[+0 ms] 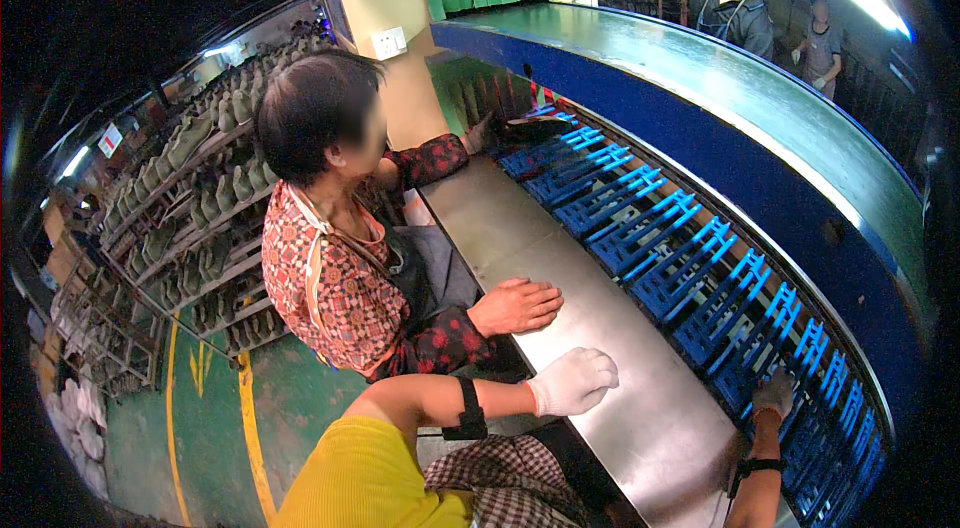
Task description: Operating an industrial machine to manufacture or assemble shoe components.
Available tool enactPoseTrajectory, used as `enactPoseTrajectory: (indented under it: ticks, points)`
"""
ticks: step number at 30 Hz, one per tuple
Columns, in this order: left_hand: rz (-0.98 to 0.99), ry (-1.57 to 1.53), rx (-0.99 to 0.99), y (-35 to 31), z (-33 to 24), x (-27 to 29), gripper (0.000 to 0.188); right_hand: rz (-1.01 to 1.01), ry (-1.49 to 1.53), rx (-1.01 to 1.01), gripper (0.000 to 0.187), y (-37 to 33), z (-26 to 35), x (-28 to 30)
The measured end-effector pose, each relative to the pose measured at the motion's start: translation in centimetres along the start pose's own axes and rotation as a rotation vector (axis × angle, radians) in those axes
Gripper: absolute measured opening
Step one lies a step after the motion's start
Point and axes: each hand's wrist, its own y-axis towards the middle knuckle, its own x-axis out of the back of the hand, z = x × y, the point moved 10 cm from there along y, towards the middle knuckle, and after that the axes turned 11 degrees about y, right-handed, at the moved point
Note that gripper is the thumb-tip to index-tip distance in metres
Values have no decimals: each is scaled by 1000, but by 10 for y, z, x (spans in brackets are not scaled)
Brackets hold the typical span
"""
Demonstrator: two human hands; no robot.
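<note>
My left hand (575,381), in a white glove, rests over the near edge of a bare metal worktop (655,398). Its fingers are curled together, with nothing showing in them. My right hand (773,395), gloved too, reaches past the worktop among the blue slatted racks (690,278) of a conveyor. Shadow and the slats hide its fingertips, so I cannot tell whether it grips a slat. Blue prongs stand up in a row along the conveyor's far side.
Left of me a seated co-worker lays a bare hand (515,306) on the worktop; the other reaches toward a dark object (535,128) on the conveyor. A green-topped blue conveyor (680,78) runs above. Shoe racks (190,188) stand behind. Another person (735,13) stands across.
</note>
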Motion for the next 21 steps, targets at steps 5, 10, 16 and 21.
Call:
enactPoseTrajectory:
  ticks: [5,10,16,21]
  points:
    - [-19,14,4,-1,-1,2,22,-27,349,-171,73,-10,-10,8]
    - [-4,21,5,0,-2,1,23,-60,323,-189,76,-23,-7,40]
    - [3,3,6,-1,3,-3,23,30,158,-3,48,-17,-1,19]
    - [-27,-61,-16,-2,0,1,27,-59,401,-69,50,-5,-27,-10]
